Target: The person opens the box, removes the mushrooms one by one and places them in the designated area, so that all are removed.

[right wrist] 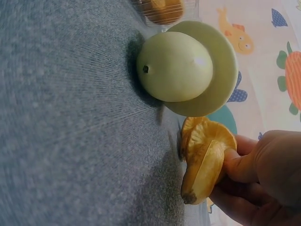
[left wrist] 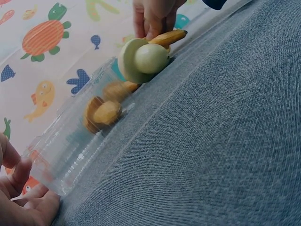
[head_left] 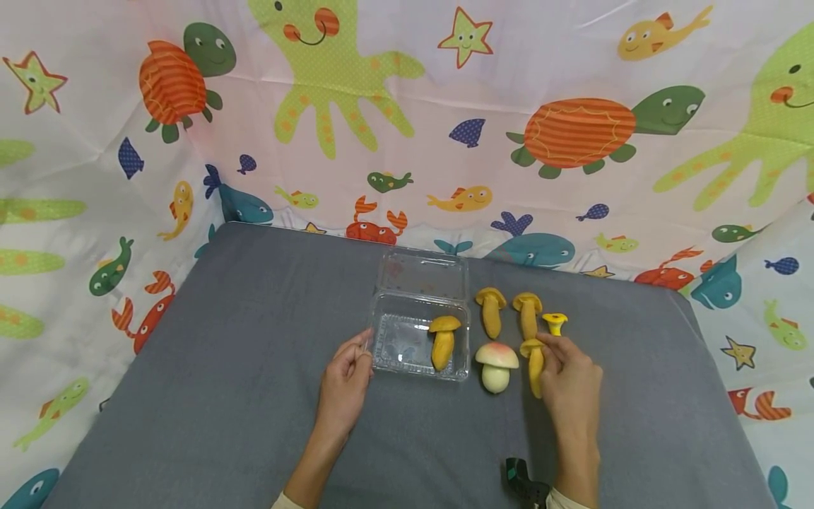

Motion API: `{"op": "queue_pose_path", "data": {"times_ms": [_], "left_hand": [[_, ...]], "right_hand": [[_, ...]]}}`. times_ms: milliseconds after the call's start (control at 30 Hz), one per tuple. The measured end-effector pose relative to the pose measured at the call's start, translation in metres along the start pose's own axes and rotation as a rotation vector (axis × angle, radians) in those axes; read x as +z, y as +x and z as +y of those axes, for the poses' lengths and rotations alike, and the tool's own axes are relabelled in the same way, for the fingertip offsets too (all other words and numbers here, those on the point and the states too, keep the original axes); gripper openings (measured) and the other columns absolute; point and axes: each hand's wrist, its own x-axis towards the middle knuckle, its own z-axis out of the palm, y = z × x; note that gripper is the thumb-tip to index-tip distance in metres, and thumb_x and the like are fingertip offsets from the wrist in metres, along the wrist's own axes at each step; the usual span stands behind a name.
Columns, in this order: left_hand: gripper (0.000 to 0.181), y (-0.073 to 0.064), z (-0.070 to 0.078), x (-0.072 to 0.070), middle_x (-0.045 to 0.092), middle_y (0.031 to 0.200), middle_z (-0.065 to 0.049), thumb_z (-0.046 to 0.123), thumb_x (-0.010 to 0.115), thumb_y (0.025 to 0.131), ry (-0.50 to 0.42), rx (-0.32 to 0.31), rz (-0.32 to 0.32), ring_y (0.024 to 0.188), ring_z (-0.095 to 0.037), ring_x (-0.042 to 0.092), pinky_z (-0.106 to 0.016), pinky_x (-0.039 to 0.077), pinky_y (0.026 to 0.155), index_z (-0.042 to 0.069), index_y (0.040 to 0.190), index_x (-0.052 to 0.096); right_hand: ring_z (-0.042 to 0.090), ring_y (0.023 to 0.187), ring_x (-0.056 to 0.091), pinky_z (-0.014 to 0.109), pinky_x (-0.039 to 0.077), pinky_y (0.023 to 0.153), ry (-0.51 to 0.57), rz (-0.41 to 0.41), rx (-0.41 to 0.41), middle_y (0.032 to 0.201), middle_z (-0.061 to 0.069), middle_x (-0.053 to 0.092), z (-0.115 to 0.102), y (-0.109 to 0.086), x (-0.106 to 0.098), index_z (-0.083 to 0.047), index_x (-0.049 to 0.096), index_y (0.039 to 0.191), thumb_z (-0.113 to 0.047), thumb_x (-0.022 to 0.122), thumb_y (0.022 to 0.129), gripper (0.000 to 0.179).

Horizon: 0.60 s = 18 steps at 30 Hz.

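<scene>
My left hand [head_left: 345, 382] pinches the left edge of a clear plastic clamshell box [head_left: 397, 339], its lid lying open toward the back. Inside the box, on the right, is one yellow-brown toy mushroom [head_left: 443, 343]. With thumb and fingers my right hand [head_left: 570, 378] grips another yellow-brown mushroom [right wrist: 207, 160], stem hanging toward me. Just left of it stands a fat pale mushroom [head_left: 496, 367] with a pinkish cap. In the left wrist view the box wall [left wrist: 61, 155] shows between the left thumb and fingers.
Behind the right hand lie two yellow-brown mushrooms, one on the left [head_left: 491, 311] and one nearer the hand [head_left: 528, 314], plus a small yellow funnel-shaped mushroom [head_left: 555, 322]. A black strap-like object [head_left: 524, 481] is by the right forearm. Printed cloth [head_left: 394, 85] hangs around the grey table [head_left: 254, 339].
</scene>
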Motion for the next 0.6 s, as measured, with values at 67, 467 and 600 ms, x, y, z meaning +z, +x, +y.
{"op": "queue_pose_path", "data": {"times_ms": [67,467,600], "left_hand": [[0.029,0.0001,0.0005,0.0,0.065,0.144,-0.008,-0.001,0.056,0.098,0.004,-0.001,0.0,0.118,-0.031,0.06,-0.028,0.04,0.065,0.007,0.069,0.054],[0.03,0.0006,-0.0016,-0.0014,0.065,0.145,-0.004,0.001,0.055,0.099,0.028,-0.012,-0.001,0.12,-0.03,0.06,-0.03,0.041,0.067,0.009,0.069,0.054],[0.031,0.0008,-0.0024,-0.0011,0.065,0.145,-0.004,0.001,0.055,0.099,0.025,-0.004,-0.001,0.12,-0.031,0.06,-0.031,0.044,0.073,0.008,0.069,0.054]], "right_hand": [[0.022,0.064,0.065,0.034,0.049,0.059,-0.007,-0.002,-0.002,0.102,0.01,0.081,-0.0006,-0.0002,0.0,-0.011,0.08,0.116,-0.003,0.069,0.099,0.022],[0.031,0.069,0.07,0.048,0.054,0.064,-0.022,-0.043,-0.012,0.102,0.018,0.079,0.0015,-0.0036,0.004,-0.007,0.079,0.117,0.001,0.067,0.098,0.024],[0.038,0.08,0.076,0.054,0.057,0.069,-0.02,-0.041,-0.011,0.103,0.018,0.079,0.0015,-0.0042,0.0047,-0.007,0.079,0.117,0.002,0.067,0.098,0.024]]}}
